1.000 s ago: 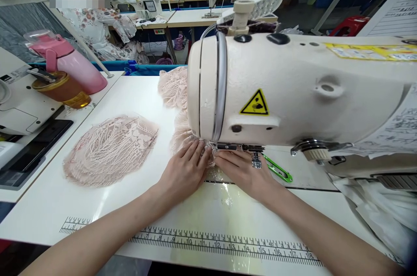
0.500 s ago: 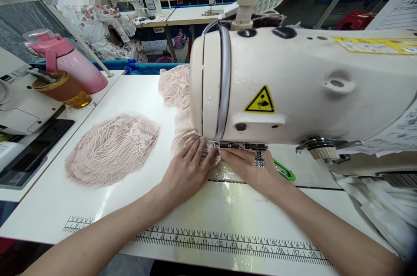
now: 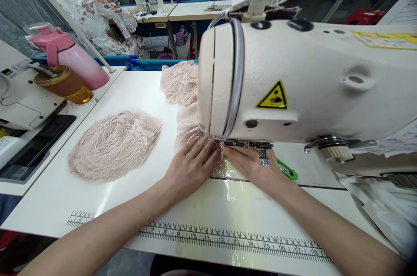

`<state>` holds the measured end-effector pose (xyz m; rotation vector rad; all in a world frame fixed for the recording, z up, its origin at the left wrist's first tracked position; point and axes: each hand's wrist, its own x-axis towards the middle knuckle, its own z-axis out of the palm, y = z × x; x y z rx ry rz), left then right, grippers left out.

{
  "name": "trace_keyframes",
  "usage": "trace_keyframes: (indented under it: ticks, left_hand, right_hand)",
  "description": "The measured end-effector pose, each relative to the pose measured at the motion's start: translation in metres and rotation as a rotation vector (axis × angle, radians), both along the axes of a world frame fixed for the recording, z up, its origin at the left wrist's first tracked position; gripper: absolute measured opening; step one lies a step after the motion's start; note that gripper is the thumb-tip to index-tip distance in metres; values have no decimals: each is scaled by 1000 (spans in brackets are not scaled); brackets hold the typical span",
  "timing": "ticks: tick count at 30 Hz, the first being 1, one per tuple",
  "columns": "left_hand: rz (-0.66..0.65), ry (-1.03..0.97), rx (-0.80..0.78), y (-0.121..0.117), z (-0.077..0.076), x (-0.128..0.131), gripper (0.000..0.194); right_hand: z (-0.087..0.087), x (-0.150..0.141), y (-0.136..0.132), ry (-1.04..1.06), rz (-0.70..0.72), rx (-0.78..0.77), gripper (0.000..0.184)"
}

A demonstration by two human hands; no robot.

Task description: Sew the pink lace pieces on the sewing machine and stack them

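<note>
Lace: pale pink, gathered lace (image 3: 187, 122) lies on the bench (image 3: 140, 89), to the left of and partly behind the head of the sewing machine (image 3: 276, 67). Its near edge runs in beside the metal bar (image 3: 247, 143) at the machine's underside. The part beneath the head is hidden.

Left hand (image 3: 190, 167): palm down, fingers bent and close together, tips resting on the near edge of the lace. Whether they pinch or only press, cannot tell.

Right hand (image 3: 260, 172): low, reaching under the metal bar, fingers extended toward the same edge. Fingertips partly covered; grip cannot be told.

Nearby: a second lace piece (image 3: 114, 146), rounded and spread fairly flat, lies apart on the left of the bench. A green tool (image 3: 288, 169) lies just beside the right hand.

Handling (judged): very light, limp, with no stiffness of its own; likely to ruche, fold under or skew if pushed from one point. The open mesh and loose threads look easy to snag on metal parts or a fingernail, and a hard tug could stretch or tear it. The smooth bench top probably lets it slide readily.

Hold (judged): best taken by the firmer near edge, flat fingertips on either side of the machine's foot area, light pressure, tips clear of the needle zone. The airy middle seems a poor place to pull.
</note>
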<state>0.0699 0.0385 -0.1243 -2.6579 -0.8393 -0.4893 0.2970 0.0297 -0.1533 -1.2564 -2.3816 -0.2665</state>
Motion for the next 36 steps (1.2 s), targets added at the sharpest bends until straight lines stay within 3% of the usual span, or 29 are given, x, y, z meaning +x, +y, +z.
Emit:
trace_keyframes:
  ticks: [2, 4, 8, 23, 36]
  left_hand:
    - [-65, 11, 16, 0, 1, -2, 30]
    - [-99, 16, 27, -1, 1, -4, 30]
    - [-96, -14, 21, -1, 0, -6, 29]
    - [-6, -2, -94, 4, 2, -5, 29]
    - [0, 0, 8, 4, 2, -4, 30]
  right_hand:
    - [9, -2, -3, -55, 35, 64, 42]
    - [17, -6, -7, -59, 19, 109, 32]
    - [23, -13, -12, -31, 7, 114, 19]
    - [15, -21, -15, -16, -52, -66, 31]
    - [10, -20, -13, -54, -97, 86, 34]
